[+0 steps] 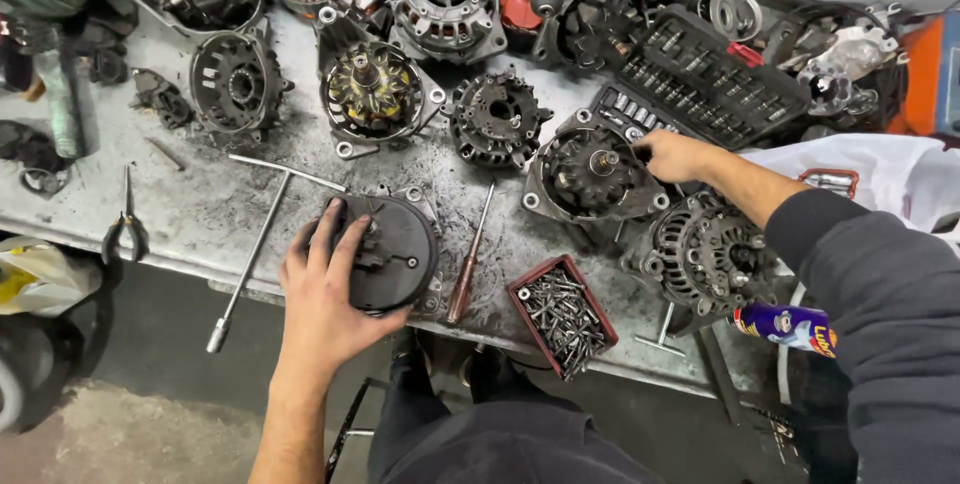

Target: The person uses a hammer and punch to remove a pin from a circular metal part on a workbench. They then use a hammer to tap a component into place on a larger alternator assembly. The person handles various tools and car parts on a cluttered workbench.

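Grimy and grey, the metal table (200, 219) is seen from above, crowded with dismantled alternators and tools. At its near edge, a round black alternator cover (385, 254) is pressed flat under the left hand (325, 289), whose grip is spread wide over the cover's left side, fingers curled on the rim. Farther back and to the right, an open alternator housing (590, 179) with a central shaft is lain on the table; just beside its right rim the right hand (675, 156) is placed, fingers pinched together at a black socket set (700, 79), though what is pinched cannot be told. A complete alternator (705, 254) is set below the right forearm, near the table's edge. Between the two hands, a small red tray of screws (560, 314) is found, with a brown-handled screwdriver (470, 259) lying just beside the cover. A long T-handle wrench (255, 244) is laid to the left of the cover, and a pair of pliers (125, 229) well apart at the left edge.
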